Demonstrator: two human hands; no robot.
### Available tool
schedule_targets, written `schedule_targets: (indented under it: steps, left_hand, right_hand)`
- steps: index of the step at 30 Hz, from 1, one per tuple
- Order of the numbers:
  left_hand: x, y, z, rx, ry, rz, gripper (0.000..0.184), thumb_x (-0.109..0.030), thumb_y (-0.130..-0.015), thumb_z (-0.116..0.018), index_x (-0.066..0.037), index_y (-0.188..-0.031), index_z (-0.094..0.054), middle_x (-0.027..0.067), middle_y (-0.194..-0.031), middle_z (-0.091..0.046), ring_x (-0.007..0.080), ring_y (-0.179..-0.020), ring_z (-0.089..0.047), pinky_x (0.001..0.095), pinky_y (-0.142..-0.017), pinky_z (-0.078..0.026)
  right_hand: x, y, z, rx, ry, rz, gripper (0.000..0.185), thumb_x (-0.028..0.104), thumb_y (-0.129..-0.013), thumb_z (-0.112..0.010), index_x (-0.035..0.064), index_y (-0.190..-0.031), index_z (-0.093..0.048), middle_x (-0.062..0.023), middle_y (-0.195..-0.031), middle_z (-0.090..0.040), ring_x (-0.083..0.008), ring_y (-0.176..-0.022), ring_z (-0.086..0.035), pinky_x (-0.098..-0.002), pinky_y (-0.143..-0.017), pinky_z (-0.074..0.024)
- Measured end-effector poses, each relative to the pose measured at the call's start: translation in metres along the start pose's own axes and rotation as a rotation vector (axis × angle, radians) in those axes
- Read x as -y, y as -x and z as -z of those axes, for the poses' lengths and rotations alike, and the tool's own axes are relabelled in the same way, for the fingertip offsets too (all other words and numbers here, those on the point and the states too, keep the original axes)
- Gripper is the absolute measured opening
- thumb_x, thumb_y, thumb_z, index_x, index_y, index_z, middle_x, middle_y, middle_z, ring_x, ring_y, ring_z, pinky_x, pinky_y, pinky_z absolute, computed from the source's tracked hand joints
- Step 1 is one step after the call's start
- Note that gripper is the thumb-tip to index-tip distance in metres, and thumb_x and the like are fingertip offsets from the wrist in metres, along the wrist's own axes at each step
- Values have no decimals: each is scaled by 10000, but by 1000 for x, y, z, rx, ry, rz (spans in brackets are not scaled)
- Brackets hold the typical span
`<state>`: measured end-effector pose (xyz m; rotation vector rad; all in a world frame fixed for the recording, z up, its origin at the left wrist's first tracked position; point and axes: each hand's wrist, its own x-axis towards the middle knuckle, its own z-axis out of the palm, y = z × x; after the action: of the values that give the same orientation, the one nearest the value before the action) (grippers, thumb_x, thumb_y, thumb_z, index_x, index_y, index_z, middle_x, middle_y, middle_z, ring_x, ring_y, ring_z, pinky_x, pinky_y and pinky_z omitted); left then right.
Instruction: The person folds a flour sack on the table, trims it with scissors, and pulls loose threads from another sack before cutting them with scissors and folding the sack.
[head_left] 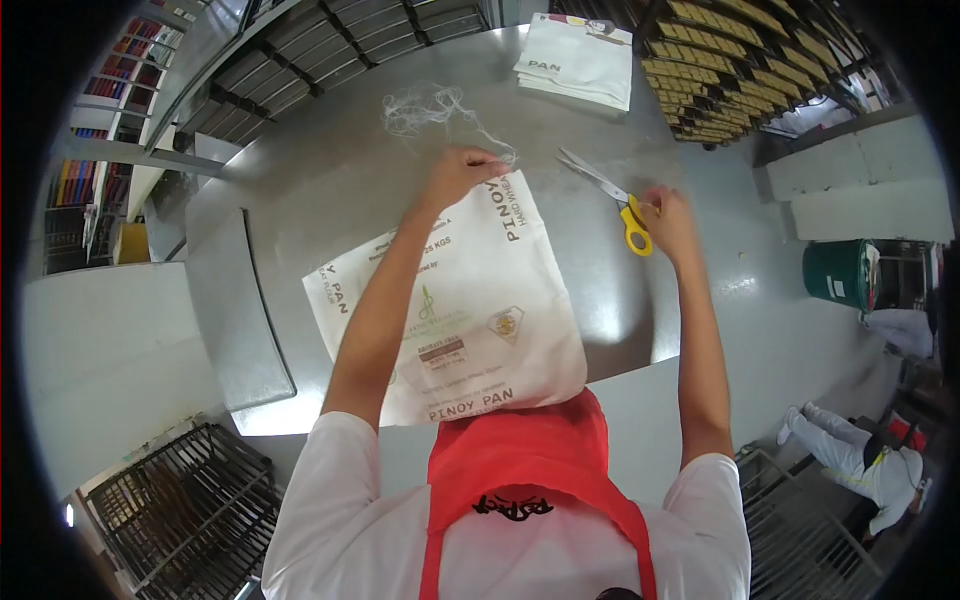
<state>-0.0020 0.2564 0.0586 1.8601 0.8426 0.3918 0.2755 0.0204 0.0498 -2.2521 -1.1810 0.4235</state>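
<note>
A white flour sack (pixel 470 290) printed "PINOY PAN" lies on the metal table, its near edge against the red apron. My left hand (pixel 463 178) is closed in a pinch at the sack's far right corner, where white thread (pixel 508 157) comes off. From there the thread runs to a loose tangle (pixel 425 108) farther back on the table. To the right, my right hand (pixel 668 218) has its fingers curled on the yellow handle of a pair of scissors (pixel 632 222). The scissor blades point away to the upper left and look slightly parted.
A stack of folded sacks (pixel 575 75) sits at the table's far edge. A flat metal sheet (pixel 235 310) lies at the left end. Loaded racks (pixel 740 60) stand at the back right, and a green bin (pixel 835 272) is at right. Another person (pixel 880 465) is at lower right.
</note>
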Motion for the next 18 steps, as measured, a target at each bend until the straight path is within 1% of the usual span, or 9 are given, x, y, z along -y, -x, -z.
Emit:
schedule_targets:
  steps: [2, 4, 8, 11, 13, 14, 16, 17, 18]
  left_hand:
    - [-10, -1, 6, 41, -9, 62, 286, -267, -840, -788, -25, -988, -759, 36, -812, -712, 86, -698, -593, 248, -657, -480]
    - [-14, -2, 9, 79, -24, 124, 286, -267, -841, -788, -22, -985, -758, 14, -790, -691, 66, -678, -567, 235, -630, -463]
    - [-17, -7, 21, 129, -5, 156, 230, -246, -854, -767, -25, -913, -743, 4, -726, -667, 60, -628, -556, 228, -593, -445]
    - [-24, -4, 27, 144, -17, 132, 213, -232, -863, -753, -22, -856, -725, 4, -670, -644, 70, -587, -551, 236, -561, -438]
    - [-24, -5, 30, 126, -18, 131, 211, -225, -867, -745, -19, -833, -716, 5, -645, -633, 77, -569, -549, 244, -544, -437]
    - [-22, -6, 32, 153, -33, 111, 203, -218, -869, -741, -19, -836, -718, 8, -648, -637, 79, -572, -557, 250, -536, -440]
    - [-23, -5, 34, 166, -40, 95, 194, -211, -871, -736, -20, -838, -720, 11, -652, -642, 81, -575, -565, 257, -528, -443]
    - [-26, -5, 36, 176, -77, 66, 190, -204, -870, -735, -17, -840, -720, 18, -672, -654, 87, -587, -581, 260, -543, -464]
    - [-30, -4, 38, 184, -116, 40, 186, -198, -869, -735, -15, -842, -719, 25, -691, -665, 93, -599, -597, 262, -558, -485]
  right_hand:
    - [-8, 25, 9, 70, 80, -28, 255, 203, -847, -703, 6, -1007, -678, -175, -1007, -653, -360, -909, -643, -453, -828, -510]
    - [-11, 42, 3, -35, 238, 176, 265, 193, -826, -724, 18, -1021, -681, -166, -1029, -642, -348, -916, -639, -460, -824, -517]
    - [-13, 47, 0, 7, 317, 114, 296, 213, -805, -743, 23, -1023, -681, -161, -1082, -633, -344, -973, -633, -456, -828, -522]
    - [-15, 40, 10, 182, 327, 65, 432, 225, -765, -761, -1, -1114, -645, -171, -994, -663, -390, -862, -638, -449, -812, -526]
    - [-15, 30, 27, 526, 340, -35, 435, 236, -775, -761, 3, -1127, -652, -126, -931, -692, -299, -752, -668, -379, -688, -549]
    - [-17, 30, 34, 532, 343, -25, 435, 236, -775, -761, 3, -1127, -652, -126, -931, -692, -299, -752, -668, -379, -688, -549]
    - [-22, 32, 50, 635, -308, -249, 322, 232, -846, -701, 38, -1103, -693, -45, -845, -691, -142, -673, -646, -292, -590, -542]
    - [-25, 31, 59, 644, -298, -237, 322, 232, -846, -701, 38, -1103, -693, -45, -845, -691, -142, -673, -646, -292, -590, -542]
    - [-27, 30, 67, 607, -357, -211, 339, 265, -854, -711, 49, -1114, -696, -4, -818, -657, -91, -668, -600, -260, -556, -505]
